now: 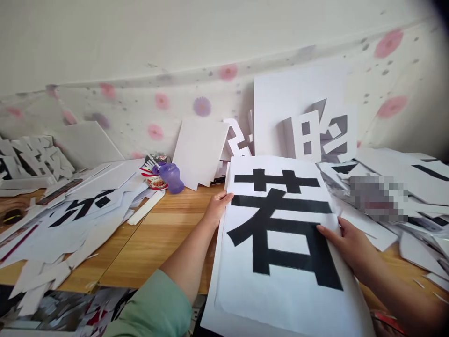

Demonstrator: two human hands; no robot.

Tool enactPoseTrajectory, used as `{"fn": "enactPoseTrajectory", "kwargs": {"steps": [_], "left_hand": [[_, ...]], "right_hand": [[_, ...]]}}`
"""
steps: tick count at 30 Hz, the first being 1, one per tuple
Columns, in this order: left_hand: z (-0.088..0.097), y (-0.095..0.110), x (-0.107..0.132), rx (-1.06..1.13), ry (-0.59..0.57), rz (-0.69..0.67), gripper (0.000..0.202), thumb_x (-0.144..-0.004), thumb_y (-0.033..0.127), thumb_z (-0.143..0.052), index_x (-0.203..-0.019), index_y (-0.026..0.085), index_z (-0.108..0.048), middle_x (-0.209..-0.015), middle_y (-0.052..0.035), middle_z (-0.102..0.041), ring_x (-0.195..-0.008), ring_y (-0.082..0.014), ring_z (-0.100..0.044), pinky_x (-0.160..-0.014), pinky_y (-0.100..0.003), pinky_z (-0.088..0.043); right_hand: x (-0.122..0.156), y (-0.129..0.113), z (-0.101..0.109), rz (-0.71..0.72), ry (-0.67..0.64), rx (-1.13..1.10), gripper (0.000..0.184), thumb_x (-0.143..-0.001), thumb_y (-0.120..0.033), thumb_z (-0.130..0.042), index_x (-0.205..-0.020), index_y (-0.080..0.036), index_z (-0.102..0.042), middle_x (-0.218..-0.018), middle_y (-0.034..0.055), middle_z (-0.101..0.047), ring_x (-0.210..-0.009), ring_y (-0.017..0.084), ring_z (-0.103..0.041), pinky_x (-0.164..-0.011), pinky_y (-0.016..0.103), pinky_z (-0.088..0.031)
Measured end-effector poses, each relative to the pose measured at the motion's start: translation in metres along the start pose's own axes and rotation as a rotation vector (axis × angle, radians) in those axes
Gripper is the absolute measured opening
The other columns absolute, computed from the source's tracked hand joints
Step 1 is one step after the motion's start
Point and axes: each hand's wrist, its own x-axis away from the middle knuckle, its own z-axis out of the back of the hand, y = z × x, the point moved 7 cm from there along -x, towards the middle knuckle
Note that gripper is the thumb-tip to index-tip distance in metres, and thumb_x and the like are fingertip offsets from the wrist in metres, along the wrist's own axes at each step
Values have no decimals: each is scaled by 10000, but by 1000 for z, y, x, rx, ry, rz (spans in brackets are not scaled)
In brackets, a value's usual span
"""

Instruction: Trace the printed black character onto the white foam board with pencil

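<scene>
As held, sheet w/ blk glyph.

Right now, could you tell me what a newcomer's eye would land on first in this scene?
First, the large white sheet printed with a bold black character, front and centre on the wooden table, with the left hand gripping its left edge and the right hand on its right edge. Next, the heaps of white paper offcuts on the left, and the purple cup behind them near the flowered wall covering.
</scene>
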Motion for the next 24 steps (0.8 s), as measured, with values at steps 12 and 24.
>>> {"fn": "enactPoseTrajectory", "kwargs": {"steps": [12,24], "left_hand": [[20,0,0,-26,162,63,296,-842,411,-608,-822,116,-623,-730,-9,-638,-620,-124,-598,-610,-280,-509],[6,16,-3,100,126,146,558,-420,329,-887,-919,239,-653,-719,33,-663,-555,-130,-592,-473,-208,-500]], "right_hand": [[-16,-6,33,164,83,459,305,-775,-465,-494,-583,-229,-510,-541,15,-559,-546,197,-503,-529,306,-315],[-49,86,257,-135,574,-401,111,-795,-259,-630,-855,-166,-627,-727,36,-635,-589,152,-572,-549,289,-474]]}}
